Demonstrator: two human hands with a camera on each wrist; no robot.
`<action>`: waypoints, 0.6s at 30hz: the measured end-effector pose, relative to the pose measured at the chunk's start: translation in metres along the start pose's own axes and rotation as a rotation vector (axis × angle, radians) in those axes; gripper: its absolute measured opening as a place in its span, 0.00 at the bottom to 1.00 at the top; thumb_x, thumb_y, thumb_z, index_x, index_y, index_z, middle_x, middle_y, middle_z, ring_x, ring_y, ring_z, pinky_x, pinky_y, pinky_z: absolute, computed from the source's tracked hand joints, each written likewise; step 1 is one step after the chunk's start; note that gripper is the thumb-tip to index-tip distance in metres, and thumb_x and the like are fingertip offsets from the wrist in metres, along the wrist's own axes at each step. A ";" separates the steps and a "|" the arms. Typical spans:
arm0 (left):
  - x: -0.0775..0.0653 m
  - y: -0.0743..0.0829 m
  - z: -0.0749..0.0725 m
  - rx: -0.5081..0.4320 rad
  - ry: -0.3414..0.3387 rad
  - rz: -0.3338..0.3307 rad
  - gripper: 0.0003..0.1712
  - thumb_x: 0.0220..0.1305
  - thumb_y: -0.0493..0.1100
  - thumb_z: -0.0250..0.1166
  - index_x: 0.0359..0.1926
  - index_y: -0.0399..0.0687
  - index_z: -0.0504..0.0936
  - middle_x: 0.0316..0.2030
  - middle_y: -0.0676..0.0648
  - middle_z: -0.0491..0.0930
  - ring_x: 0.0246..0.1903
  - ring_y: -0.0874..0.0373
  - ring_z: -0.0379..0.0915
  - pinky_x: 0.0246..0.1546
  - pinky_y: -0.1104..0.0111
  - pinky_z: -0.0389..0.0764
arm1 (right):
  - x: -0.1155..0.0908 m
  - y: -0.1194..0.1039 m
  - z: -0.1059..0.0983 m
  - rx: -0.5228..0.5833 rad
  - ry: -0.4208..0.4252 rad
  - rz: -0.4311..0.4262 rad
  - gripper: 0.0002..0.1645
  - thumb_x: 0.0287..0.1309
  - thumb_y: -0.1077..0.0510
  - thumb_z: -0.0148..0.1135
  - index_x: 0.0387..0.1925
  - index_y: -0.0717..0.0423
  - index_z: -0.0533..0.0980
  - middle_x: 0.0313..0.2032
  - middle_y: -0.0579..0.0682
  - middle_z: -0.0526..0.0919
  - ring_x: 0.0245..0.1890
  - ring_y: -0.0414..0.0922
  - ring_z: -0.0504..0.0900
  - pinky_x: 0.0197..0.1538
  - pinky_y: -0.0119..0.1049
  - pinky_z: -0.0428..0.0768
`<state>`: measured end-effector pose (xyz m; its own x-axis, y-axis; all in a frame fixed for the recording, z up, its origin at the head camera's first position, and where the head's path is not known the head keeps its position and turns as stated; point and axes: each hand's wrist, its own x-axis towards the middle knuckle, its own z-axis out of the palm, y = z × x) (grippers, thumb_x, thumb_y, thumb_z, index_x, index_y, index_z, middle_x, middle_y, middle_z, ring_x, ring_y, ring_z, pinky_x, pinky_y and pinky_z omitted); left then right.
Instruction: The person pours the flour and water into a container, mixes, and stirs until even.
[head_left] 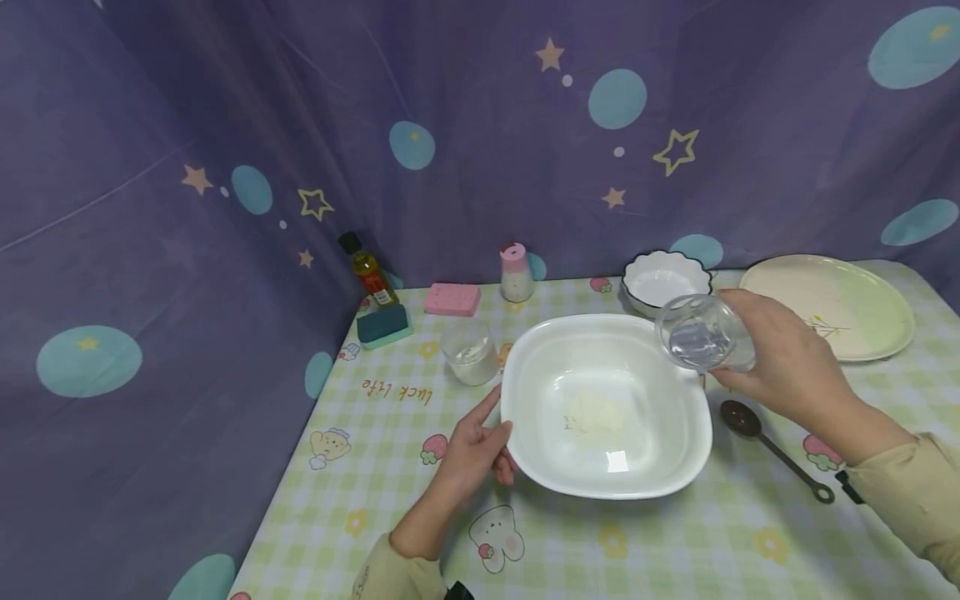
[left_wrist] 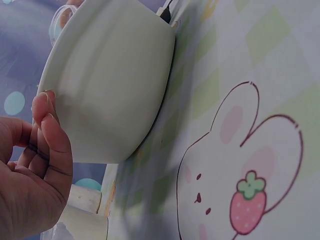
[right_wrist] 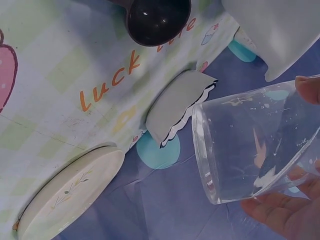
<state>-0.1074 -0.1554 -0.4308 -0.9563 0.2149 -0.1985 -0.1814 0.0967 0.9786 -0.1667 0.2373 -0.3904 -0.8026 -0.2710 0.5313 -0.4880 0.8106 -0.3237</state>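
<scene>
A white basin (head_left: 540,350) stands in the middle of the table, with a pale cream, powdery patch (head_left: 592,417) on its bottom. My left hand (head_left: 472,454) grips the basin's left rim; the left wrist view shows its curled fingers (left_wrist: 52,135) at the edge. Over the basin's right rim, my right hand (head_left: 780,354) holds a clear cup (head_left: 701,333) tilted towards the basin. Clear liquid (right_wrist: 280,135) lies slanted inside the cup in the right wrist view.
Left of the basin stands a clear cup of white powder (head_left: 472,362). Behind are a sponge (head_left: 384,327), an oil bottle (head_left: 369,271), a pink block (head_left: 452,300) and a pink-topped shaker (head_left: 516,273). A scalloped bowl (head_left: 663,279), an oval plate (head_left: 862,308) and a dark spoon (head_left: 780,450) lie right.
</scene>
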 end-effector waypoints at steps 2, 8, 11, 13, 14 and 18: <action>0.000 0.000 0.000 0.001 0.000 -0.002 0.33 0.73 0.40 0.54 0.75 0.59 0.56 0.23 0.27 0.77 0.12 0.59 0.74 0.18 0.71 0.79 | 0.000 0.000 0.001 -0.003 0.004 -0.009 0.57 0.25 0.59 0.81 0.65 0.54 0.65 0.57 0.61 0.73 0.55 0.61 0.71 0.46 0.63 0.72; 0.000 0.000 0.000 0.003 0.002 -0.004 0.33 0.73 0.40 0.55 0.75 0.58 0.57 0.23 0.27 0.77 0.12 0.59 0.74 0.18 0.71 0.79 | 0.000 0.001 0.001 -0.012 0.016 -0.043 0.57 0.25 0.60 0.81 0.64 0.54 0.65 0.55 0.60 0.73 0.54 0.59 0.71 0.46 0.62 0.73; 0.001 0.000 0.000 -0.003 0.001 -0.006 0.33 0.73 0.40 0.55 0.75 0.59 0.57 0.22 0.28 0.77 0.12 0.59 0.74 0.17 0.71 0.79 | 0.001 0.002 0.002 -0.013 0.018 -0.060 0.57 0.24 0.61 0.81 0.63 0.53 0.66 0.53 0.58 0.74 0.53 0.59 0.72 0.46 0.61 0.73; 0.001 0.000 0.000 -0.006 -0.001 -0.006 0.33 0.73 0.40 0.55 0.75 0.59 0.57 0.22 0.28 0.77 0.12 0.59 0.74 0.17 0.71 0.79 | 0.001 0.002 0.002 -0.017 0.019 -0.072 0.57 0.22 0.61 0.82 0.63 0.52 0.66 0.51 0.58 0.75 0.53 0.58 0.72 0.46 0.61 0.73; 0.000 0.000 0.000 -0.008 -0.002 -0.006 0.33 0.73 0.40 0.55 0.75 0.59 0.57 0.22 0.28 0.77 0.12 0.59 0.74 0.17 0.71 0.79 | 0.001 0.002 0.002 -0.018 0.020 -0.079 0.57 0.22 0.62 0.82 0.63 0.52 0.66 0.51 0.57 0.75 0.52 0.58 0.72 0.46 0.60 0.73; 0.000 0.000 0.000 -0.009 -0.003 -0.006 0.33 0.73 0.40 0.55 0.75 0.59 0.57 0.22 0.29 0.77 0.12 0.59 0.74 0.18 0.71 0.79 | 0.002 0.003 0.003 -0.026 0.027 -0.107 0.58 0.20 0.63 0.82 0.62 0.53 0.66 0.50 0.57 0.75 0.52 0.59 0.72 0.48 0.59 0.73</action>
<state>-0.1077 -0.1557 -0.4307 -0.9545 0.2168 -0.2047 -0.1894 0.0892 0.9778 -0.1707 0.2375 -0.3929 -0.7366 -0.3432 0.5827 -0.5611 0.7911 -0.2434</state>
